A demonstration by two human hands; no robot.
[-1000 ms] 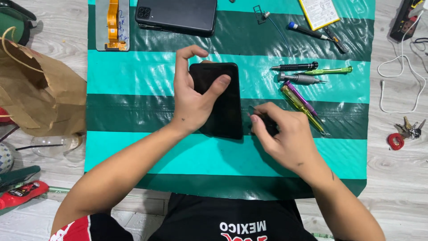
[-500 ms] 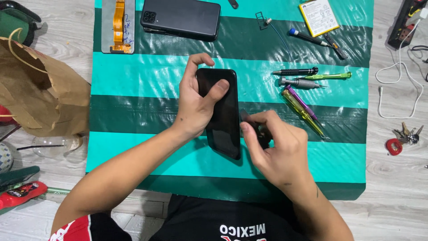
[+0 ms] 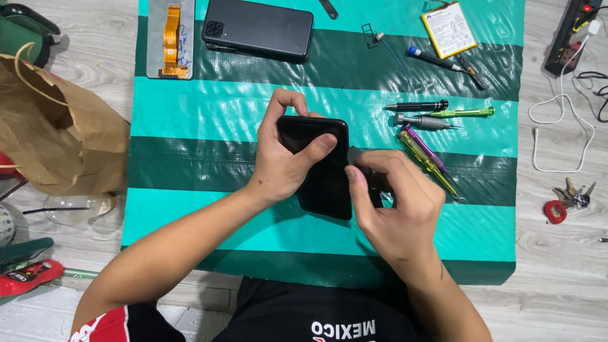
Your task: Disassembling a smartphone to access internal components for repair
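Our left hand [image 3: 288, 161] grips the black phone [image 3: 323, 171] mid-mat on the striped green mat [image 3: 209, 114]; right hand [image 3: 396, 202] pinches a small dark tool [image 3: 354, 155] at its right edge.

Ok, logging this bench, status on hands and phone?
Left hand gripping black phone on striped mat. Right hand pinching small dark tool at phone's right edge. Screwdrivers lie apart, nothing obstructing.

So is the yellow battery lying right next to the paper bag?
No, the yellow battery lies at the mat's top right, while the brown paper bag sits far off on the left.
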